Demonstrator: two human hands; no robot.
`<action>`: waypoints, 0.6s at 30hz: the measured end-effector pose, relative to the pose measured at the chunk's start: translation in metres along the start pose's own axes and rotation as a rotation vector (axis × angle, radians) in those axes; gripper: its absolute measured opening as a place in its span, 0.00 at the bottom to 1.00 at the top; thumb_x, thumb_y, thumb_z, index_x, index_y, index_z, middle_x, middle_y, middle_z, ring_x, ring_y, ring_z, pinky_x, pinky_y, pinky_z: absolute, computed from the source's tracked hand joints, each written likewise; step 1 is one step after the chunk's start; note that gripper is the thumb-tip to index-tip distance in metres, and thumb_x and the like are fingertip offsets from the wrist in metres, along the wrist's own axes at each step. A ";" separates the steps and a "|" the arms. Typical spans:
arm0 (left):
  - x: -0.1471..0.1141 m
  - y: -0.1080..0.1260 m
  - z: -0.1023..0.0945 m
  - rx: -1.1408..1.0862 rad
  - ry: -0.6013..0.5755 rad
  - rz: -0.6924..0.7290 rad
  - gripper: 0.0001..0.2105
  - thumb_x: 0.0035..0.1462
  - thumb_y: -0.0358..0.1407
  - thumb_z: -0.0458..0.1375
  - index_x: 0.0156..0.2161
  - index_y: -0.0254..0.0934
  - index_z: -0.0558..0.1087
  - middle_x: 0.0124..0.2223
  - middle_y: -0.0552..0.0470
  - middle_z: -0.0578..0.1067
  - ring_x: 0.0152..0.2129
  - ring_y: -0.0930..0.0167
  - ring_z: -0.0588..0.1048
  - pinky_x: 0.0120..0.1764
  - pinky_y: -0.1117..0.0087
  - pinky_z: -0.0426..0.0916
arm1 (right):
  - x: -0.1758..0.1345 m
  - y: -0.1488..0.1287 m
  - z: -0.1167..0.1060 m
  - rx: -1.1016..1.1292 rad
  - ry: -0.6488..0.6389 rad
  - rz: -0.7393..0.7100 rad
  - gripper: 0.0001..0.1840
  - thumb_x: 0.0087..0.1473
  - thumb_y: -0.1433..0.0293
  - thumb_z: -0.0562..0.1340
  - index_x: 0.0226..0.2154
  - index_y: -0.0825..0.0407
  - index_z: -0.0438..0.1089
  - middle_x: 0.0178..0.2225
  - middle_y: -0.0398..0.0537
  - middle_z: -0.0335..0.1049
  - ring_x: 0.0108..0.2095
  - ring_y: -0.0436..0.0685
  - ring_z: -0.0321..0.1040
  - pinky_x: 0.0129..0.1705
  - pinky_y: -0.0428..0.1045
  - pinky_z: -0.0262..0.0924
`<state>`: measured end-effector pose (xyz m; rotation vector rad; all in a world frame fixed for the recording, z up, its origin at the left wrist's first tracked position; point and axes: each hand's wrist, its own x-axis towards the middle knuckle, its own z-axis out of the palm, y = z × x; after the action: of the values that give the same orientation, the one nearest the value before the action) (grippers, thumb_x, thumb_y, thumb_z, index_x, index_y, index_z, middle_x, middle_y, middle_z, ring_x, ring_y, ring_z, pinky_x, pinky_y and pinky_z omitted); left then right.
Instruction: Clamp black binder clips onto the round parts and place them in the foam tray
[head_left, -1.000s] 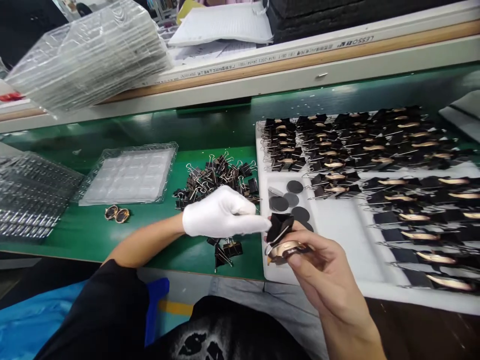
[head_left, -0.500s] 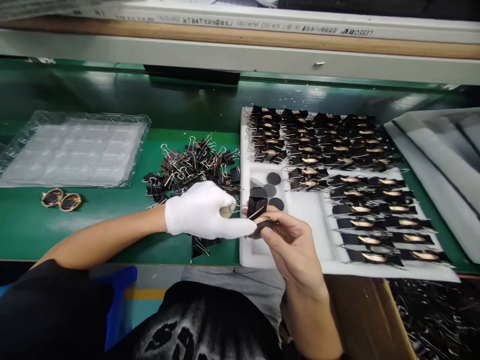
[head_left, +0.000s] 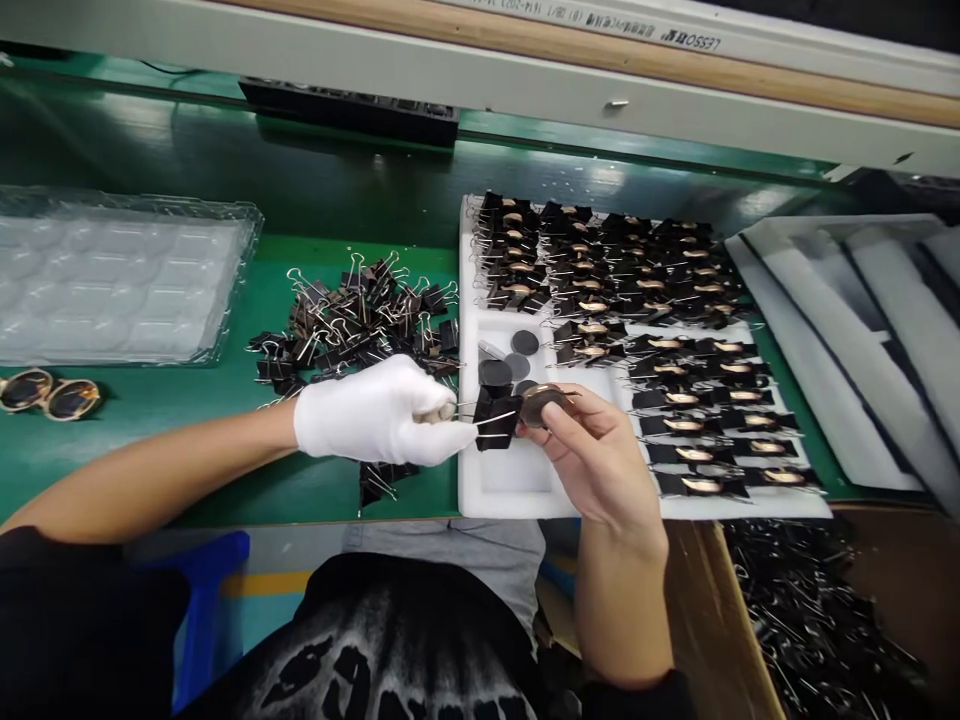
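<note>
My left hand (head_left: 382,412), in a white glove, is closed on the wire handles of a black binder clip (head_left: 496,416). The clip sits level, with its jaw side toward a round dark lens (head_left: 541,405) that has a gold-coloured edge. My bare right hand (head_left: 600,455) pinches this lens between thumb and fingers. Clip and lens are very close; I cannot tell whether they touch. Under both hands is a white foam tray (head_left: 471,495), with several loose dark discs (head_left: 525,343) in one recess.
Rows of clipped gold-rimmed pieces (head_left: 682,398) fill the tray's right part. Left of it lies a heap of binder clips (head_left: 352,315). Further left are clear plastic trays (head_left: 112,280) and sunglasses (head_left: 73,399). White foam sheets (head_left: 810,330) lean right; below is a box of clips (head_left: 802,610).
The binder clip has turned from above the lens to its left side. My right hand has tilted the lens up. The whole view has shifted, with the table moving left.
</note>
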<state>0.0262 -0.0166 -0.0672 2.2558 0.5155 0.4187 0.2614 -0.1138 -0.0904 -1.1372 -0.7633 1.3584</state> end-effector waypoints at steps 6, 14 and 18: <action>0.000 0.001 0.004 0.019 0.009 0.046 0.23 0.62 0.38 0.56 0.20 0.38 0.51 0.21 0.62 0.47 0.20 0.76 0.46 0.24 0.70 0.47 | 0.000 -0.001 0.001 -0.085 -0.066 -0.019 0.10 0.50 0.60 0.79 0.35 0.46 0.85 0.35 0.45 0.81 0.33 0.52 0.76 0.38 0.48 0.74; -0.001 0.003 0.001 0.037 -0.023 0.028 0.24 0.63 0.40 0.56 0.19 0.39 0.51 0.21 0.62 0.46 0.21 0.75 0.44 0.24 0.67 0.46 | -0.001 0.005 0.000 -0.129 -0.079 -0.046 0.11 0.50 0.61 0.79 0.36 0.45 0.85 0.36 0.45 0.83 0.35 0.53 0.76 0.39 0.49 0.73; 0.000 0.001 0.005 0.039 -0.011 0.022 0.23 0.61 0.40 0.56 0.19 0.38 0.51 0.20 0.62 0.46 0.20 0.76 0.45 0.24 0.68 0.46 | -0.002 0.008 -0.002 -0.148 -0.087 -0.038 0.11 0.52 0.61 0.78 0.38 0.45 0.84 0.36 0.45 0.82 0.35 0.53 0.75 0.39 0.49 0.72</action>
<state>0.0287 -0.0207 -0.0695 2.3019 0.4972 0.4109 0.2602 -0.1174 -0.0981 -1.1786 -0.9572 1.3438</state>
